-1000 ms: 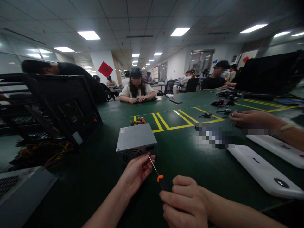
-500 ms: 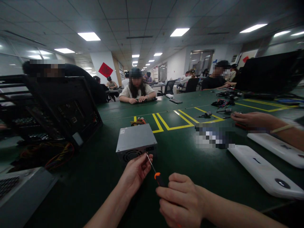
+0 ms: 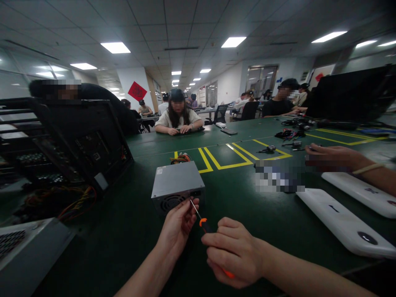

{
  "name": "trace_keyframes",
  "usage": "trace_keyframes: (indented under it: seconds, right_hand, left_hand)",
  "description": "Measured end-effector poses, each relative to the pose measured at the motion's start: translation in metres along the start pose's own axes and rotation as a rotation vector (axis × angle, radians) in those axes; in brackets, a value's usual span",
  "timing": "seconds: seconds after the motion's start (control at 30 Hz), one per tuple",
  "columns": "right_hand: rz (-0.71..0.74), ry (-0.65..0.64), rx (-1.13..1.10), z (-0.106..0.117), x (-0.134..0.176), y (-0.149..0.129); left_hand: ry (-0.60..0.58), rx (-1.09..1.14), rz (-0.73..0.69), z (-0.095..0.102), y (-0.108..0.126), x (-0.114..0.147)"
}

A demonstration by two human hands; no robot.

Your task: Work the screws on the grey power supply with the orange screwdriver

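- One grey metal power supply [image 3: 177, 177], boxy, with a round fan grille, sits on the green surface [image 3: 229, 194] ahead of both hands; coloured wires [image 3: 183, 158] bunch behind it.
- Right hand [image 3: 232, 251]: fingers wrapped round a black-and-orange screwdriver [image 3: 203, 223].
- Left hand [image 3: 179, 218]: fingers gathered at the thin metal tip, before the power supply; I can't tell what they grip.
- Black case [image 3: 66, 128], left, open-faced, dim parts inside.
- White shell [image 3: 343, 222], right, smooth, rounded.

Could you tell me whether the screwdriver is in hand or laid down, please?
In hand: the right hand grips the screwdriver by its handle, its shaft slanting toward the left hand.
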State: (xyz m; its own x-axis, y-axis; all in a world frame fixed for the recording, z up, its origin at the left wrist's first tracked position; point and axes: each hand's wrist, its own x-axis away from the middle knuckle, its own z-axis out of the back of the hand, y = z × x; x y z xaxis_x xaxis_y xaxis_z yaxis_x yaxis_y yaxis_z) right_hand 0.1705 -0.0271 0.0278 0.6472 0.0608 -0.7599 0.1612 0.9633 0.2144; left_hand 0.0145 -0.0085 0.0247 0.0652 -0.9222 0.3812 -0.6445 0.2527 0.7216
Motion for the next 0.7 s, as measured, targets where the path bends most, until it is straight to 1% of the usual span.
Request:
trace_keyframes:
  seconds: [0.1, 0.37, 0.7]
  right_hand:
    - [-0.007, 0.003, 0.001, -0.0007, 0.0004, -0.0001]
    - [-0.007, -0.073, 0.003, -0.0031, 0.0024, -0.0026]
    - [-0.033, -0.086, 0.023, -0.0026, -0.0016, -0.0031]
  left_hand:
    - [0.000, -0.016, -0.002, 0.0012, -0.0005, -0.0003]
    - [-0.001, -0.083, -0.040, 0.0024, 0.0008, -0.0002]
    - [-0.029, -0.186, -0.067, 0.0056, -0.0011, -0.0012]
